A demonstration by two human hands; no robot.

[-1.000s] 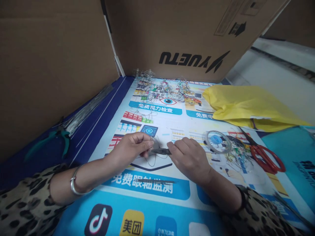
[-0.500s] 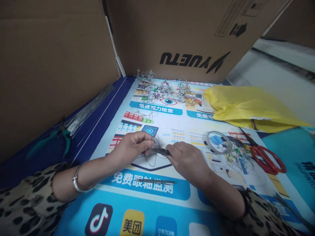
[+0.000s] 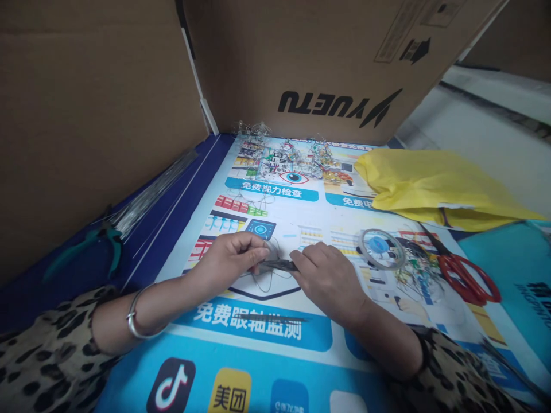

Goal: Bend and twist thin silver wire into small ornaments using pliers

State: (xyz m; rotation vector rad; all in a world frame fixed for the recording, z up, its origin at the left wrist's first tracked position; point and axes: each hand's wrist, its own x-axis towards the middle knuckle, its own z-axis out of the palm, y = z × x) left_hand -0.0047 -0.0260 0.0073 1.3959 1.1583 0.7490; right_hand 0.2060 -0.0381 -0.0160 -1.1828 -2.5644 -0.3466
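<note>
My left hand (image 3: 241, 252) is closed in a pinch on a thin wire (image 3: 267, 282), which loops out below the fingertips. In my right hand (image 3: 329, 278) is a dark, narrow, pointed metal tool (image 3: 282, 264), its handle end hidden by the curled fingers. The tool's tip reaches the left fingertips and meets the wire there; how it grips the wire is too small to tell. On the printed sheet just below both hands lies a thin dark pointed strip (image 3: 271, 319).
Teal-handled pliers (image 3: 112, 244) and a bundle of straight wires (image 3: 150, 198) lie left. Tangled wire pieces (image 3: 297, 158) are at the back. Rightward are a clear tape roll (image 3: 402, 252), another wire tangle (image 3: 419, 272), red-handled scissors (image 3: 467, 281) and a yellow bag (image 3: 434, 180). Cardboard (image 3: 258, 51) walls the back.
Both hands stay almost in place. The tool's tip seems slightly wider apart than before, and the wire loop has shifted a little at the fingertips.
</note>
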